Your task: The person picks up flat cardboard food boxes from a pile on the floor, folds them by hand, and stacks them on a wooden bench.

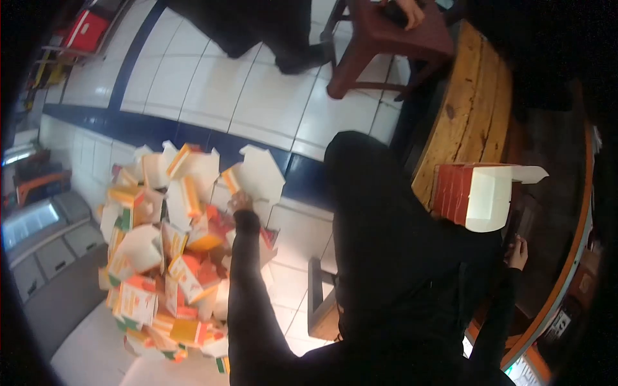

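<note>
My left hand (240,202), in a dark sleeve, grips the yellow edge of an open cardboard box (261,175) with white inner flaps. This box is at the upper right of a large heap of folded cartons (190,276) in white, yellow, orange, red and green. My right hand (517,252) is at the right, with its fingers slightly apart and nothing visible in them. Just above it, a red carton stack (450,193) with an open white inside (489,198) rests by the wooden bench.
A wooden bench (473,103) runs along the upper right. Beyond it are a dark red stool (380,32) and another person's hand (409,11) and dark-clothed legs (270,29). A small stool (322,302) stands low in the middle, on white tiles.
</note>
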